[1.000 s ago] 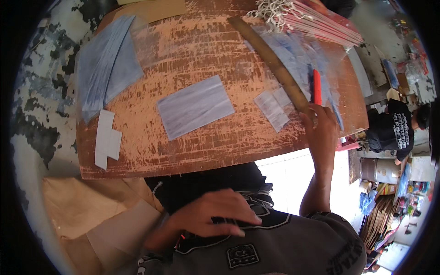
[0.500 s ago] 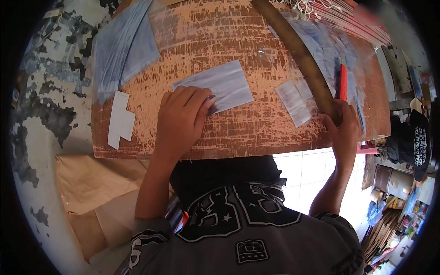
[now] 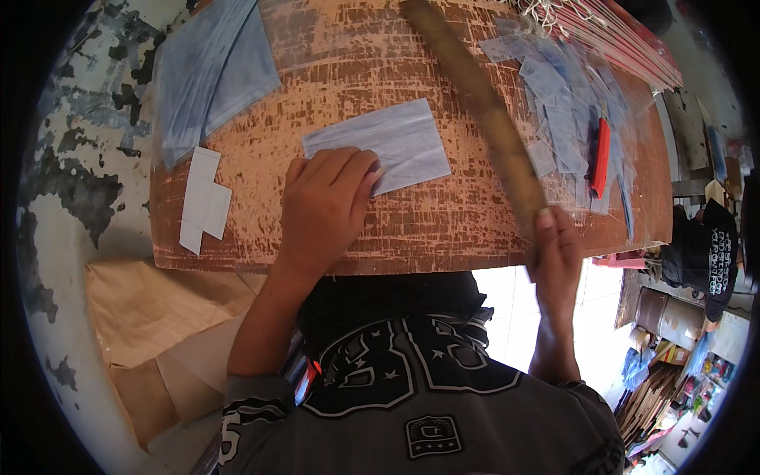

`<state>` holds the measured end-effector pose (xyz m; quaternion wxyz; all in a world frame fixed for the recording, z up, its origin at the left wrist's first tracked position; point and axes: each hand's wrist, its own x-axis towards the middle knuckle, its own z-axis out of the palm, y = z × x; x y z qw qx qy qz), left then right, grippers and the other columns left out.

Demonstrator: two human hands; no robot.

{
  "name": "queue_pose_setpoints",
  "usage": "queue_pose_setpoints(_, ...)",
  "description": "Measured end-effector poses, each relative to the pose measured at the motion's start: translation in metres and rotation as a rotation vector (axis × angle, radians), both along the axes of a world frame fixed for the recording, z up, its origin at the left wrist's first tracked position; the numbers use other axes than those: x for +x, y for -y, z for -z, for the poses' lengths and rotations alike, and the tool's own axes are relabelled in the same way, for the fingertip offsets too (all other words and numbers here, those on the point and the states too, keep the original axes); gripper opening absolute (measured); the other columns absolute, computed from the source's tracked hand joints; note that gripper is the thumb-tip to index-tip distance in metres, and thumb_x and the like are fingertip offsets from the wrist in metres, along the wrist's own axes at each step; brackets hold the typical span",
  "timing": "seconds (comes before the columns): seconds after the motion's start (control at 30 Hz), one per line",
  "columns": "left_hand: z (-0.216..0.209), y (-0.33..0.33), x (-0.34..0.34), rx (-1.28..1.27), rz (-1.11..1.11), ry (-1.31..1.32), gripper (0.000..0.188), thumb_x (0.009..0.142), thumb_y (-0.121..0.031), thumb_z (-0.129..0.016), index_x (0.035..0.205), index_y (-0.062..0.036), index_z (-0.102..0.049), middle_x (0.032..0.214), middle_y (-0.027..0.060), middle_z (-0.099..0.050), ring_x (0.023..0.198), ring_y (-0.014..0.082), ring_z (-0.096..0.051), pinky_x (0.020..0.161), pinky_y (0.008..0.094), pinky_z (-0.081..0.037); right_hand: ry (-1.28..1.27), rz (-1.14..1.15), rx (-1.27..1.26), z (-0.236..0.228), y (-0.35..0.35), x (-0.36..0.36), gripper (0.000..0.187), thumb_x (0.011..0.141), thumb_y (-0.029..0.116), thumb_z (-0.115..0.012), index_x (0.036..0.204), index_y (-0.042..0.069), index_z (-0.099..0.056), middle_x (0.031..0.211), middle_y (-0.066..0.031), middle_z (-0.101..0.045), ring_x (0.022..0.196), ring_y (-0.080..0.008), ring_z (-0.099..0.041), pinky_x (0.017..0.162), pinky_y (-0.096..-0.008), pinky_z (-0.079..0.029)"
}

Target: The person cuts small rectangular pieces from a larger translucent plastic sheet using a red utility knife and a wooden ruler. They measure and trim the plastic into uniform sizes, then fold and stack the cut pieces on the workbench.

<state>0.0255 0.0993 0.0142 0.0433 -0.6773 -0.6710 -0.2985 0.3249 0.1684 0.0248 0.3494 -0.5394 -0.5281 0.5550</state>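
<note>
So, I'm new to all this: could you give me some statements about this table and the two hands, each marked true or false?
1. The right hand holds a long brown strip. True.
2. The left hand touches a grey-blue rectangular sheet. True.
3. The red cutter is in the left hand. False: the red cutter lies on bluish pieces toward the right of the table.
4. The white cut-out piece lies under the long brown strip. False: it lies near the table's left edge, apart from the strip.
</note>
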Motion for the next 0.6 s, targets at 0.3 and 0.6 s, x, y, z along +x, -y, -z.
queue_pose_setpoints(0.3,0.0,0.006,0.001,-0.081,-0.026,0.059,0.039,0.101,-0.026,-0.069,0.136,-0.0085,-0.066,0.106,0.0079,-0.074,0.097,0.0255,-0.068,0.089,0.04,-0.042,-0.173,-0.164,-0.222,0.011,0.07,-0.058,0.035,0.115,0.031,-0.053,0.126,-0.002,-0.058,0.083,-0.0078,-0.063,0.051,-0.0129,-0.058,0.045,-0.0278,-0.048)
queue_pose_setpoints(0.6,0.003,0.006,0.004,-0.078,-0.029,-0.059,0.051,0.101,-0.04,-0.07,0.14,-0.0084,-0.067,0.114,0.0087,-0.071,0.104,0.0248,-0.066,0.092,0.0413,-0.042,0.11,-0.467,0.214,0.026,0.068,-0.072,0.083,0.1,0.028,-0.077,0.158,0.0,-0.025,0.129,-0.0315,-0.065,0.109,-0.0402,-0.074,0.086,-0.0455,-0.06)
